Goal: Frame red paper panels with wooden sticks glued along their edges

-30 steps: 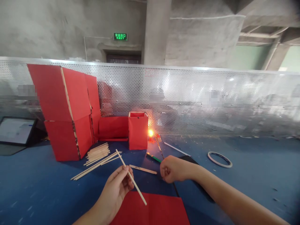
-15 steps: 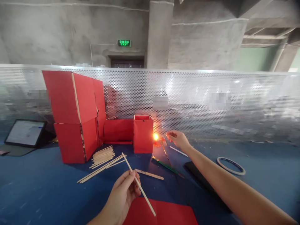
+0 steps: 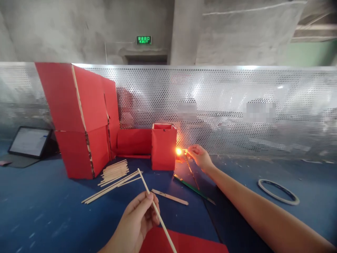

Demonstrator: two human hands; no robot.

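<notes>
My left hand (image 3: 142,214) pinches a thin pale wooden stick (image 3: 161,220) that slants from upper left to lower right, over a red sheet (image 3: 186,242). Farther off, my right hand (image 3: 199,156) has its fingertips closed beside a small bright flame (image 3: 178,151); what they hold is too small and glaring to name. The flame burns just right of an open-topped red box (image 3: 163,149). A pile of pale sticks (image 3: 115,171) and a few longer ones lie left of the held stick. One flat wooden strip (image 3: 170,197) rests beyond my left hand.
A tall red box structure (image 3: 88,119) stands at the left, with a red cylinder (image 3: 134,141) beside it. A green-handled tool (image 3: 193,188) lies near my right forearm. There are a white ring (image 3: 278,192) at right, a tablet (image 3: 29,141) at far left and a perforated metal screen (image 3: 221,95) behind.
My right hand has moved closer to the flame, its fingertips now beside it. My left hand still holds the stick in much the same pose. The camera view has shifted slightly.
</notes>
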